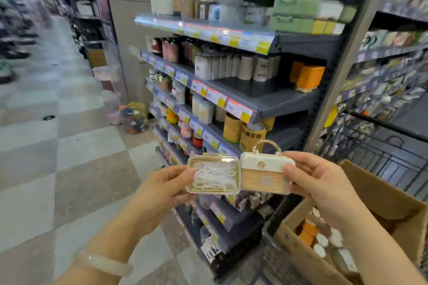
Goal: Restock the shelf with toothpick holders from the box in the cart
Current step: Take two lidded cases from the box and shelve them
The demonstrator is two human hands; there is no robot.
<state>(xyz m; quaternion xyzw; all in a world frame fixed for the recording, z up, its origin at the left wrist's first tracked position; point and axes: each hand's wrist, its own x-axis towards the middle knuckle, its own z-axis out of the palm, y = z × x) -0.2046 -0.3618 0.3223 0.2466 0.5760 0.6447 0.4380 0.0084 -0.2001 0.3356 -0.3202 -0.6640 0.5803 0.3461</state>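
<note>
Two toothpick holders raised before the shelf (266,99)

The left hand (162,188) pinched a clear holder (213,174), the right hand (322,183) a handled holder (266,172), fingers clamped at the edges, perhaps to compare faces.

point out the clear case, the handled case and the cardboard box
clear case (214,174), head view, on its see-through lid
handled case (264,177), head view, on its wood-grain front
cardboard box (391,206), head view, on its far inner wall

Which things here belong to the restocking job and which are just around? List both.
Job: clear case of white picks in left hand; handbag-shaped holder in right hand; cardboard box; cart; shelf.

Just around: orange boxes, yellow canisters, green boxes, bracelet.
</note>
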